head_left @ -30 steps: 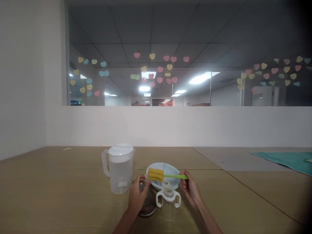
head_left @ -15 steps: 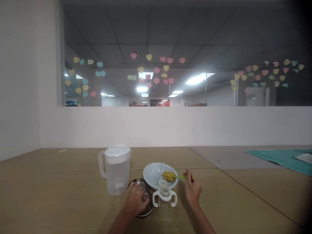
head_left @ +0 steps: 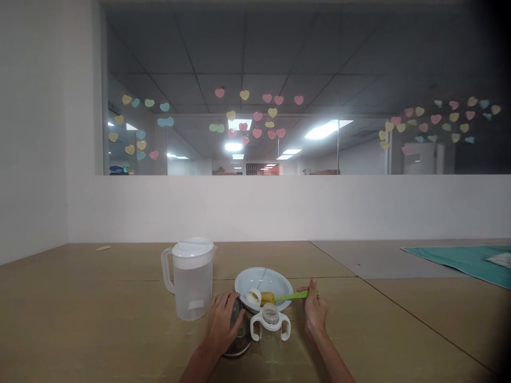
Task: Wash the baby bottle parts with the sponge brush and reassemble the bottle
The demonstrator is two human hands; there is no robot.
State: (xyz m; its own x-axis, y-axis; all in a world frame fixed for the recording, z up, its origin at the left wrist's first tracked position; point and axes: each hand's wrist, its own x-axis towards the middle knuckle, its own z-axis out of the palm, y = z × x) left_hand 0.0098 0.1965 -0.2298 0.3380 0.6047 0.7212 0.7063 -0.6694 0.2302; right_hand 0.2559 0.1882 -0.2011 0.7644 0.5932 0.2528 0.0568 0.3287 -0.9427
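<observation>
My right hand point(head_left: 315, 308) is closed on the green handle of a brush point(head_left: 291, 295). The brush's yellow head lies over the white bowl point(head_left: 281, 281), close to a white ring point(head_left: 253, 297) at the bowl's left front. My left hand point(head_left: 223, 319) is curved round a clear, dark-looking item point(head_left: 237, 314) above the metal dish point(head_left: 239, 348); its shape is partly hidden by the fingers. A clear bottle point(head_left: 270, 338) with a white two-handled collar stands upright between my hands, in front of the bowl.
A lidded translucent pitcher point(head_left: 193, 282) stands left of the bowl, close to my left hand. Teal cloth point(head_left: 459, 260) lies at the far right. A small pale piece point(head_left: 103, 248) rests at the back left, and a white wall point(head_left: 239, 207) rises behind the table.
The brush head has shifted left and slightly nearer. The white ring, earlier right behind the bottle's mouth, is now at the bowl's left front. My left hand has changed its hold over the dish.
</observation>
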